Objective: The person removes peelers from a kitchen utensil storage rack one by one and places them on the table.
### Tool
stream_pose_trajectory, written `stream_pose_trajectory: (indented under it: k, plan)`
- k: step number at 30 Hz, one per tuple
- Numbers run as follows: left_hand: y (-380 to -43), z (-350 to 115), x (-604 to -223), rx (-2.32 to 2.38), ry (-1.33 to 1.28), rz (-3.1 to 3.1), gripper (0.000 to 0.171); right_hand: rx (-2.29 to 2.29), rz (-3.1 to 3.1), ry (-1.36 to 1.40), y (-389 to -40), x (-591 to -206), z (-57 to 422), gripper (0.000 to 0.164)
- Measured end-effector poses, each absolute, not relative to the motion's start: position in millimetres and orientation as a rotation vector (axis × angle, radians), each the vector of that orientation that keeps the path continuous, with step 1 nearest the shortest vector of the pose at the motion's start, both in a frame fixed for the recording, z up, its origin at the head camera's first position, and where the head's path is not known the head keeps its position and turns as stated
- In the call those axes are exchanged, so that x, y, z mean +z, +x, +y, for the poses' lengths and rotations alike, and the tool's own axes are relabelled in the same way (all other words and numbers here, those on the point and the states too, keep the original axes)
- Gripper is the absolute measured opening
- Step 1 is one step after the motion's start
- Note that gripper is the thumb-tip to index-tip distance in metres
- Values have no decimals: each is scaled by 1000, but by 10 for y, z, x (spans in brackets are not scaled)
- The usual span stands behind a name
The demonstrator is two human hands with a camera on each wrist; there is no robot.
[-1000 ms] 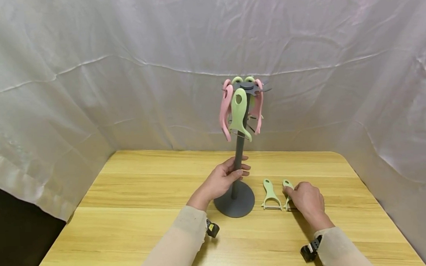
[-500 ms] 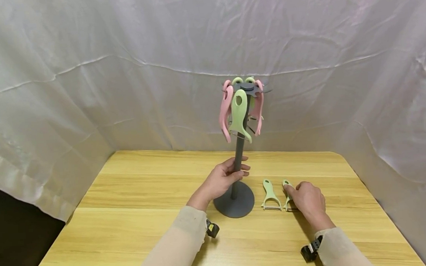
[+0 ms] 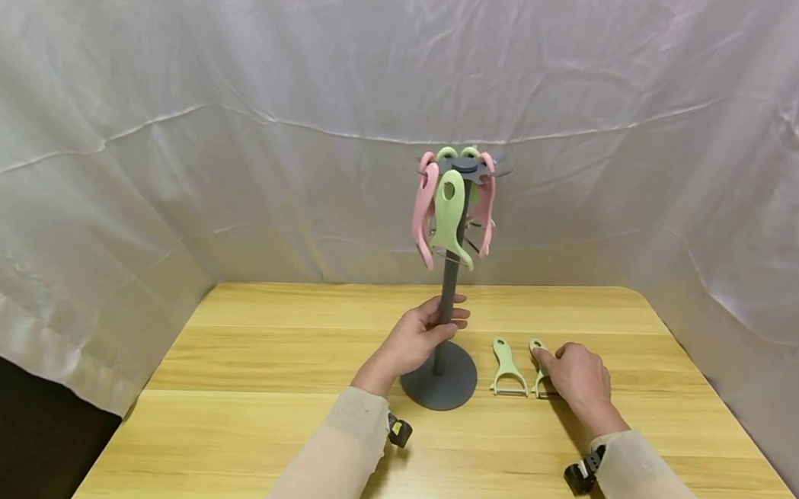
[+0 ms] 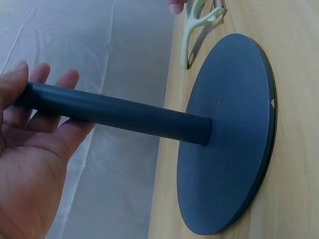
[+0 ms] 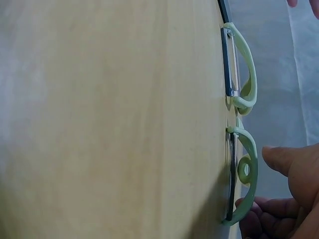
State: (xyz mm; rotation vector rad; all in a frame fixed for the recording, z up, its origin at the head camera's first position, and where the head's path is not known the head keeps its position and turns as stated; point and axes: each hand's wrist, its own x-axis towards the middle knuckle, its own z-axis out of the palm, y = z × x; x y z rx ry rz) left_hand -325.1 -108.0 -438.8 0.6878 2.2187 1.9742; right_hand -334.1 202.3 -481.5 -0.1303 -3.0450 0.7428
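Note:
In the head view my left hand (image 3: 415, 338) is wrapped round the dark grey pole of a stand (image 3: 448, 285). The pole and its round base (image 4: 229, 134) fill much of the left wrist view. A light green peeler (image 3: 507, 369) lies on the table right of the base. Beside it is a second green peeler (image 3: 540, 371), with my right hand (image 3: 579, 376) over its right side. In the right wrist view the thumb (image 5: 281, 158) is spread apart from the bent fingers (image 5: 271, 214), with visible gaps around the peeler's handle; no pinch shows.
Several pink and green peelers (image 3: 448, 212) hang from hooks at the stand's top. A bare hook (image 3: 502, 173) sticks out to the right. Behind the wooden table (image 3: 276, 364), a pale grey curtain (image 3: 341, 199) rises on the back and sides.

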Motion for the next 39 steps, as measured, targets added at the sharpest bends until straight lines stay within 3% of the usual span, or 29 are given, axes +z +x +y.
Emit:
stream_pose_trajectory:
  k: [11, 23, 39]
  plan:
    - [-3230, -1124, -4352, 1940, 718, 2105, 56, 709, -3028, -126, -3357, -4810, 2027, 55]
    - [-3222, -1121, -4371, 1966, 730, 2114, 55, 732, -2928, 9, -3269, -4571, 1841, 61]
    - [-3251, -1090, -4377, 1934, 657, 2244, 50, 1006, -2505, 202, -3062, -3881, 1382, 31]
